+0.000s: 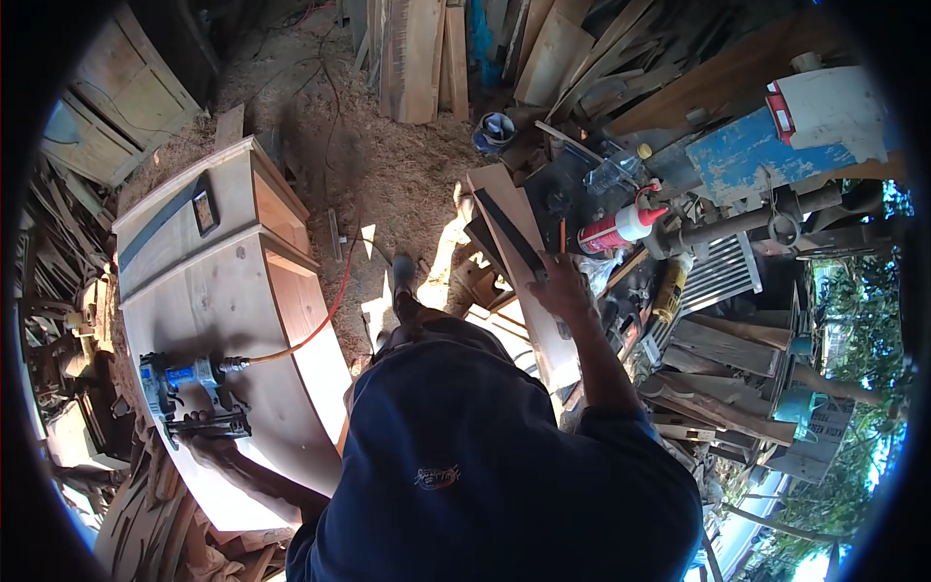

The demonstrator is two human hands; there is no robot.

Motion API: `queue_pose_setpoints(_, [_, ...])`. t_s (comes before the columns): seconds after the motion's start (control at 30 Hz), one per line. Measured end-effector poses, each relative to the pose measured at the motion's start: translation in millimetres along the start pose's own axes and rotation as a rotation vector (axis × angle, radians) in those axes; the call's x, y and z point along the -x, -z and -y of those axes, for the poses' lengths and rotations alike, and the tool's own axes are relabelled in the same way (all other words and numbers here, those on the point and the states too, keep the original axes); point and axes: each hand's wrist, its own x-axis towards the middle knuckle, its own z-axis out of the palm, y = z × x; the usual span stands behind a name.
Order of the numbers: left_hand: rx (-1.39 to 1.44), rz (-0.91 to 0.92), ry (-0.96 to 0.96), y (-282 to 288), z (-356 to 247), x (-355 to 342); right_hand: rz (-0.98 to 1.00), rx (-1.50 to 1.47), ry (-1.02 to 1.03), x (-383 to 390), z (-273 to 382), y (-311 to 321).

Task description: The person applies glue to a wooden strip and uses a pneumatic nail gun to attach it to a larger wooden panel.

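Observation:
My left hand (204, 436) is closed on a blue and silver air nail gun (184, 373), fitted with an orange hose (308, 341), over the side of a pale wooden cabinet (194, 291) at left. A dark long tool (170, 223) with a framed opening lies farther up the cabinet. At center right my right hand (558, 286) grips a long black strip (506, 223) lying along a light wooden board (490, 179). A red and white glue bottle (606, 231) lies just right of that hand.
Shavings cover the floor (339, 175). Leaning planks (412, 58) stand behind, near a blue bucket (493, 134). Cluttered at right are a plastic bottle (606, 177), yellow canister (672, 289), metal bar clamp (747, 221) and scrap wood (718, 349). Wood offcuts (68, 252) crowd the far left.

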Motion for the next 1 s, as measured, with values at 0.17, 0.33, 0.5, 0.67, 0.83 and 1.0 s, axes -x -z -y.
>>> queue_pose_setpoints(0.17, [-0.167,0.023,0.046,0.4,-3.6,-7.6,-0.061,-0.177,-0.056,4.9,-18.4,-21.3])
queue_pose_setpoints(0.33, [-0.325,0.060,0.091,-4.4,-5.3,-13.2,-0.111,-0.218,-0.134,2.9,-37.3,-14.4])
queue_pose_setpoints(0.5, [-0.453,0.115,0.128,-10.6,-12.1,-12.2,-0.082,0.003,-0.251,3.2,-43.4,-2.9])
queue_pose_setpoints(0.67, [-0.606,0.154,0.176,-8.3,-18.9,-13.1,-0.158,0.122,-0.254,-2.1,-55.4,-25.9])
queue_pose_setpoints(0.83, [-0.770,0.191,0.211,-3.2,-29.8,-10.6,-0.357,0.061,-0.072,2.5,-25.3,-19.3])
queue_pose_setpoints(1.0, [-0.957,0.256,0.252,1.0,-43.4,-0.3,-0.083,0.058,-0.159,2.9,25.6,-23.8])
